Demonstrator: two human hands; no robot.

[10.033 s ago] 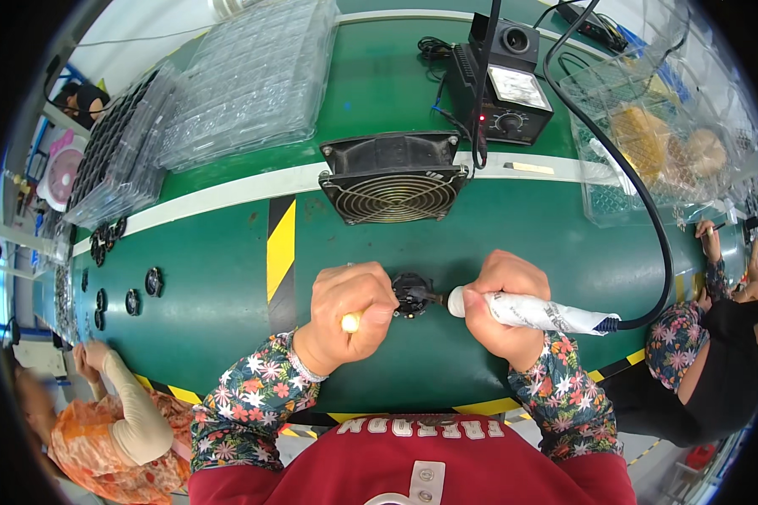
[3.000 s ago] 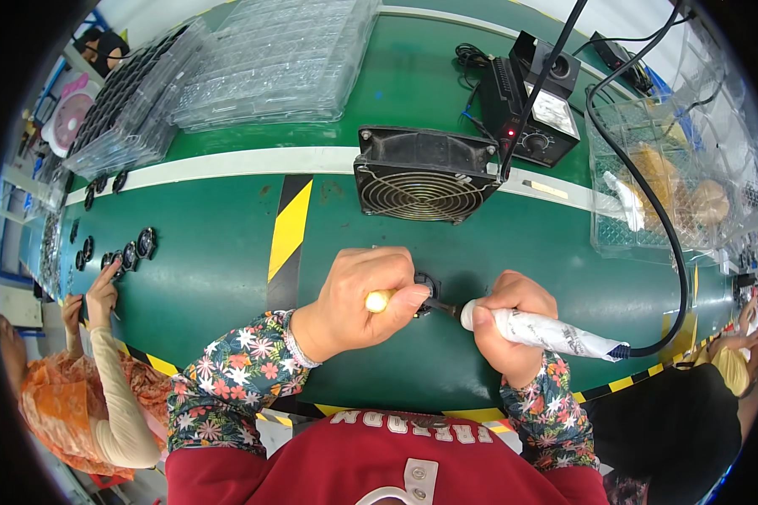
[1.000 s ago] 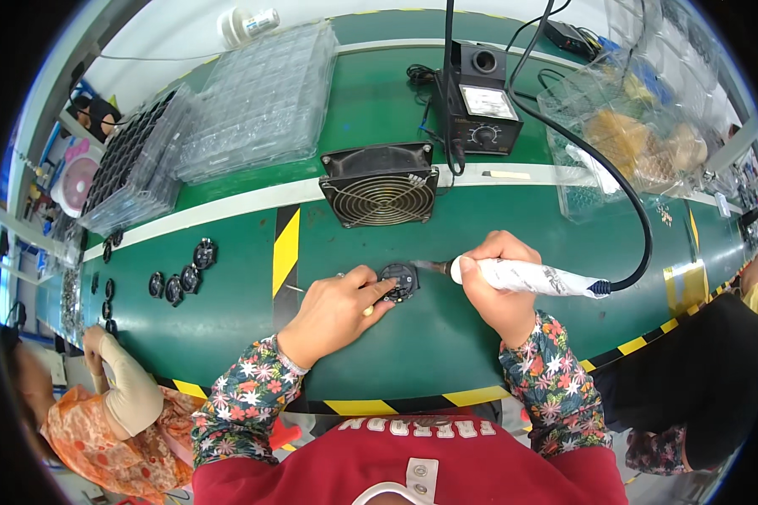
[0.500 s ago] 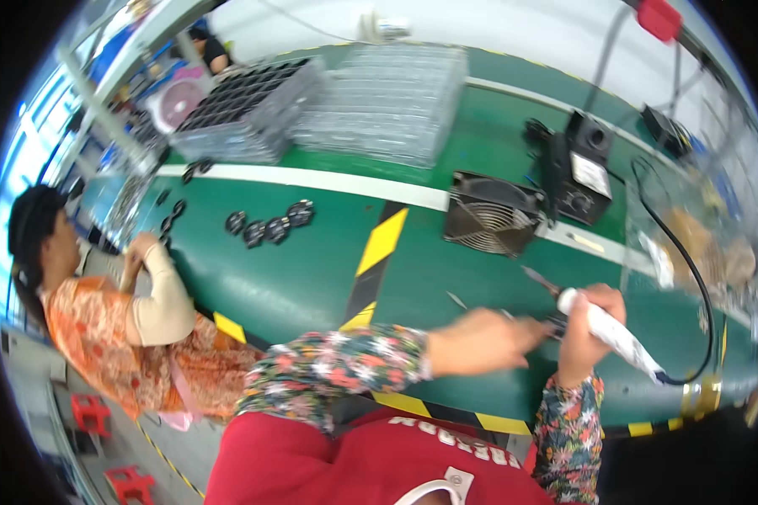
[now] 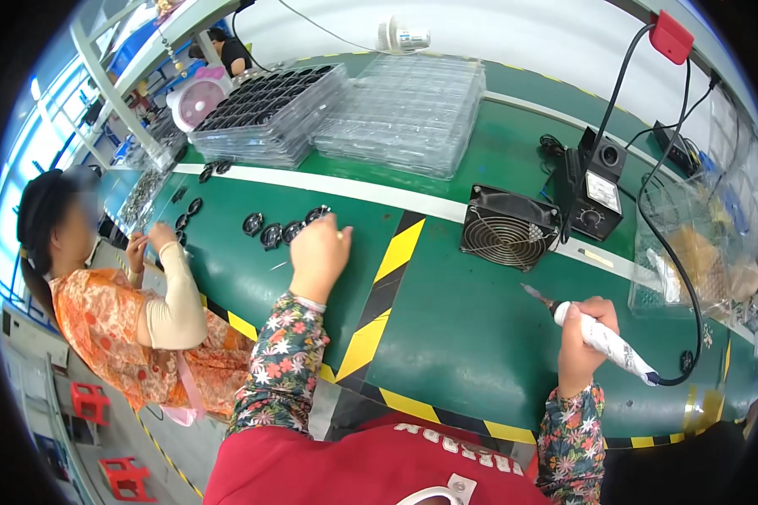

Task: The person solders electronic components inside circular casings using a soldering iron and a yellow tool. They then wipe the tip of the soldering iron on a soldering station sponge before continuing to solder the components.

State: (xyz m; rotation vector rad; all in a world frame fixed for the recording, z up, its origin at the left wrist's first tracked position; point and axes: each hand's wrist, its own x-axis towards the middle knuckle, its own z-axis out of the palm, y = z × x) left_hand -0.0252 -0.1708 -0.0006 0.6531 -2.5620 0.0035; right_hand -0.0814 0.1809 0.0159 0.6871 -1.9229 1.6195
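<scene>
My right hand (image 5: 583,345) is closed around the white-wrapped handle of a soldering iron (image 5: 608,341), its tip pointing up and left above the green bench. My left hand (image 5: 320,255) reaches over the left part of the bench, fingers bent together at the right end of a row of black round parts (image 5: 270,236). Its fingertips are next to the last part (image 5: 316,214); whether they grip it is hidden. A thin pale sliver (image 5: 278,266) shows just left of that hand.
A black fan (image 5: 510,231) and a soldering station (image 5: 592,198) stand behind the iron, whose cord (image 5: 686,252) loops at right. Stacked clear trays (image 5: 400,114) and trays of black parts (image 5: 265,118) fill the back. A co-worker (image 5: 126,311) sits at left handling small parts.
My left hand has swung left from beside the soldering iron to the row of black round parts. My right hand still holds the iron in nearly the same place.
</scene>
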